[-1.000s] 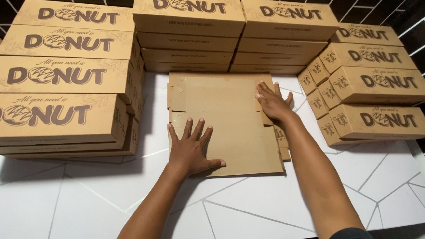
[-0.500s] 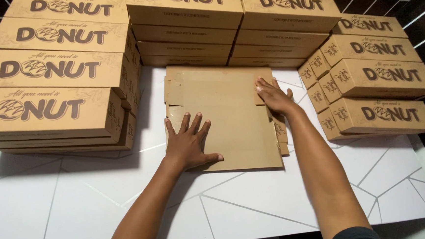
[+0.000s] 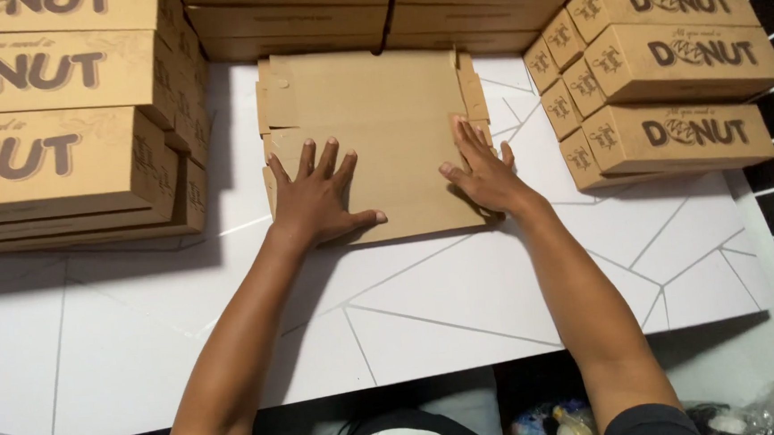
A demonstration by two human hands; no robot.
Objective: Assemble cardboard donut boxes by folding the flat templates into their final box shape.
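The flat cardboard sheet (image 3: pixel 369 138) lies on the white worktop (image 3: pixel 463 284), under both hands. The left hand (image 3: pixel 319 199) is pressed flat with spread fingers on its near left part; the right hand (image 3: pixel 483 171) lies flat on its near right edge. Neither hand grips anything. Stacks of closed brown boxes with dark printed lettering stand around: a stack on the left (image 3: pixel 59 121), a stack behind (image 3: pixel 339 14) and a stack on the right (image 3: pixel 665 75). The sheet's long axis runs from the person toward the back stack, with its small flaps at the far corners.
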